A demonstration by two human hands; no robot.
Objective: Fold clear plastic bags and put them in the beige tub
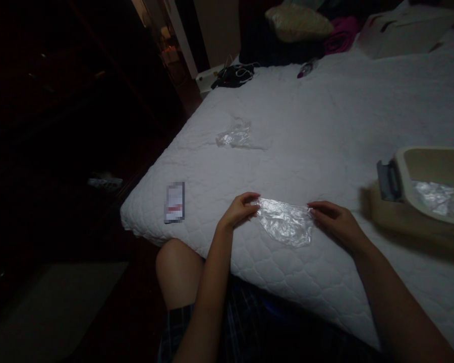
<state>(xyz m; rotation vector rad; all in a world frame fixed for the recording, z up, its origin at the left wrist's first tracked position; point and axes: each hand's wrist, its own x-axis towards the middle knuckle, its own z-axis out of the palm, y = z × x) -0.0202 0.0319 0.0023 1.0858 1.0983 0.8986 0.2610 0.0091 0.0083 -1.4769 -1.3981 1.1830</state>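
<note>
A clear, crinkled plastic bag (pixel 285 222) is stretched out between my two hands, low over the white quilted bed. My left hand (pixel 242 207) pinches its upper left corner between thumb and fingers. At the upper right corner, my right hand (pixel 333 222) grips the edge the same way. The bag's lower part hangs loose and rounded towards me. Farther up the bed lies another clear plastic bag (pixel 234 135), spread flat and wrinkled. To the right stands a beige plastic bin (pixel 386 214) with a grey handle clip, and crumpled clear plastic (pixel 435 196) shows inside it.
A phone (pixel 174 202) lies on the quilted bed cover (pixel 306 126) near its left corner. At the far side are a pillow (pixel 298 22), a magenta cloth (pixel 340 35) and a white box (pixel 408 30). Dark cables (pixel 234 75) lie at the far left edge.
</note>
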